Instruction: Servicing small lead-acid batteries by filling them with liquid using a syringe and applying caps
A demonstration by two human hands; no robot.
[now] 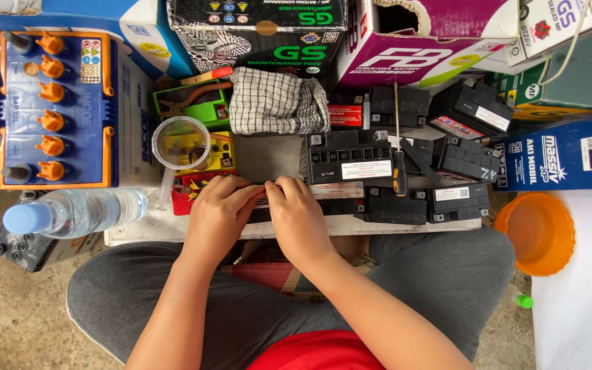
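I have both hands down at the near edge of the surface, pressed close together on a small black battery that lies just in front of my knees. My left hand curls over its left end and my right hand covers the right — fingers bent and closed onto the top strip, though I cannot tell exactly what they pinch there. The battery is mostly hidden under my hands, so I judge the work on it as under way, not finished. Beyond it, several more black batteries sit in a cluster, a screwdriver lying across them — untouched for now. A clear measuring cup stands to the left, and a water bottle lies capped.
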